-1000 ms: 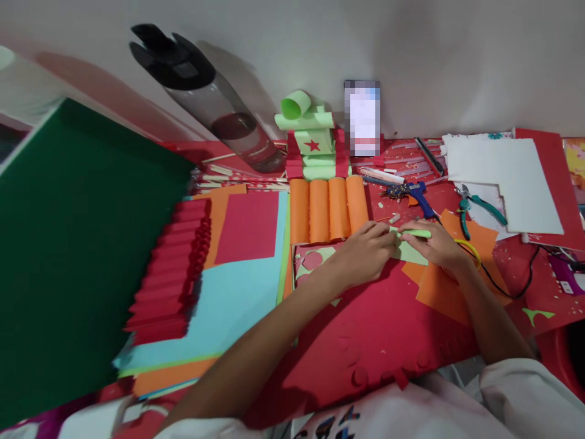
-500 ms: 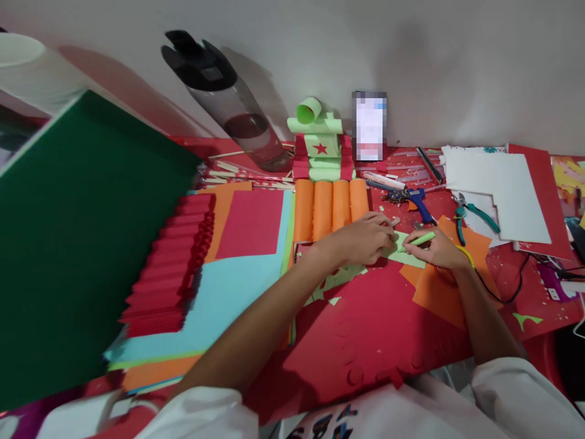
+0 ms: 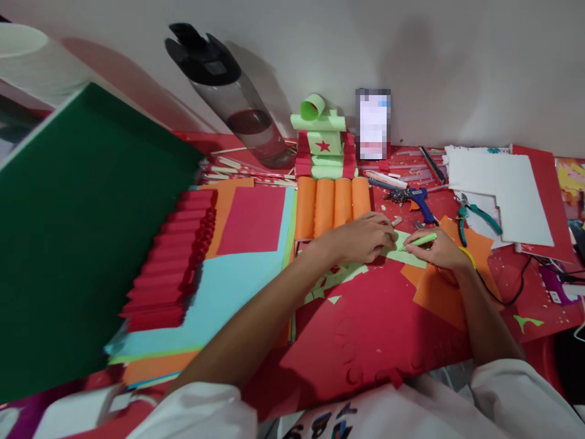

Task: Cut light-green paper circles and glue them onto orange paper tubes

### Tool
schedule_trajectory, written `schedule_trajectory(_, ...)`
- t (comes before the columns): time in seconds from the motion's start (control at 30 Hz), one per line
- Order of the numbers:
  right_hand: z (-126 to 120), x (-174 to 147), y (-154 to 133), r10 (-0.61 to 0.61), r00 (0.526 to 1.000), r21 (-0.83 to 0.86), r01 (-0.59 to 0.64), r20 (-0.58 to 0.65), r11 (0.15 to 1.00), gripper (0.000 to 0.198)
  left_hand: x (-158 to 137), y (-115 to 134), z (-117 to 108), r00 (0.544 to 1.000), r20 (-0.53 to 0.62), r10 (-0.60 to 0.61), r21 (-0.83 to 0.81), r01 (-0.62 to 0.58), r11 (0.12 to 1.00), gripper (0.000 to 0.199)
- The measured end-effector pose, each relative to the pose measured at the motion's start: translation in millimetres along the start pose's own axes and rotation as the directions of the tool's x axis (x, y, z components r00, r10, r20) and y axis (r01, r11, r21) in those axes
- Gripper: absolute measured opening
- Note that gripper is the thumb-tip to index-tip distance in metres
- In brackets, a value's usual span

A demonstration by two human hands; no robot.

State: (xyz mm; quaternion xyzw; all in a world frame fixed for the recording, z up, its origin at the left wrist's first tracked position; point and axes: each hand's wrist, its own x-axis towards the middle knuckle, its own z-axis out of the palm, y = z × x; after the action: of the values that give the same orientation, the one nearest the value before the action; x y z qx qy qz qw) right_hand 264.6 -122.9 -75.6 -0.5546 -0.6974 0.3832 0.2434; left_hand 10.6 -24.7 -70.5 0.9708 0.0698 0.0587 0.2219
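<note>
In my right hand (image 3: 434, 247) is a light green pen (image 3: 426, 239), its tip down on a small piece of light green paper (image 3: 414, 257). My left hand (image 3: 365, 238) has its fingers curled at the left end of that paper, pressing it against the table. Orange paper sheets (image 3: 441, 296) lie under and beside my right wrist. Cut light green scraps (image 3: 340, 277) are spread below my left hand. Just beyond it stand several orange paper rolls (image 3: 325, 207), in front of a green and red paper model with a star (image 3: 323, 146).
A blue glue gun (image 3: 418, 198), teal-handled cutters (image 3: 479, 216) and white card (image 3: 521, 195) lie to the right. A phone (image 3: 373, 125) leans on the wall near a water bottle (image 3: 242, 110). Left are folded red paper (image 3: 171, 262), coloured sheets (image 3: 242, 286) and a dark green board (image 3: 86, 244).
The camera view has shifted slightly. Both hands keep almost the same place on the light green paper, and the pen tip stays on it.
</note>
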Motion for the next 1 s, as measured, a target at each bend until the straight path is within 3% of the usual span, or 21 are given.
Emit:
schedule_trajectory(0.3, -2.6, -0.6, 1.8, -0.097, 0.995, -0.086, 0.099, 0.032, 0.991, 0.023, 1.6, 0.9, -3.9, 1.0, 0.014, 0.0, 0.01, 0.0, 1.0, 0.035)
schedule_trajectory(0.6, -2.3, 0.0, 1.1, -0.128, 0.991, -0.106, 0.131, 0.033, 0.986, 0.024, 1.7, 1.1, -6.4, 1.0, 0.026, -0.01, -0.008, 0.011, 1.0, 0.036)
schedule_trajectory(0.77, -2.2, 1.1, 0.1, -0.222, 0.974, -0.098, 0.226, 0.048, 0.969, 0.024, 2.2, 1.9, -6.2, 0.999, 0.025, -0.025, -0.019, 0.025, 0.999, 0.036)
schedule_trajectory(1.0, -3.8, 1.8, 1.0, -0.252, 0.964, -0.094, 0.26, 0.088, 0.961, 0.029, 2.1, -0.3, -4.7, 1.0, 0.009, -0.02, -0.031, 0.02, 0.999, 0.036)
